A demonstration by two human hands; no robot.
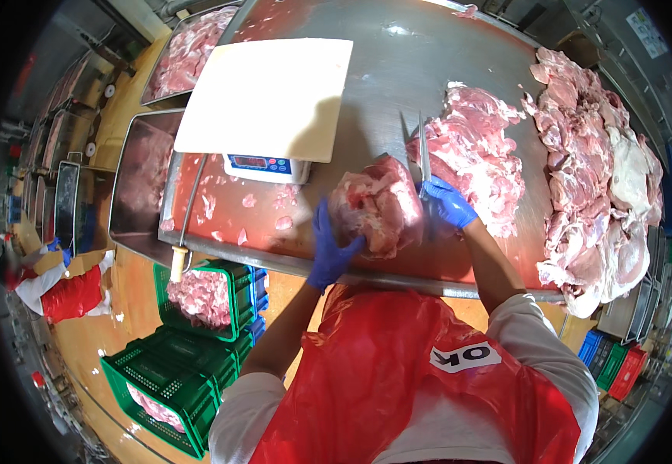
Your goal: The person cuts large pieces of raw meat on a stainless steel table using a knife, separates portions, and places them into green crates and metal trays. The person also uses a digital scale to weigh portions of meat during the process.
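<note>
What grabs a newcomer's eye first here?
Probably the big pale board over the scale, left of centre on the steel table. Then, near its front edge, the blue-gloved left hand on a chunk of raw meat and right hand holding a knife. Meat heaps lie to the right.

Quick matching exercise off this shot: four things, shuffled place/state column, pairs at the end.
Things:
1. Knife
2. Scale
3. Apron
4. Meat chunk

Place/state:
A. Worn, shiny red
B. On the metal table, against the left grip
C. Beneath the pale board
D. In the right grip

Pairs: 1-D, 2-C, 3-A, 4-B
</note>
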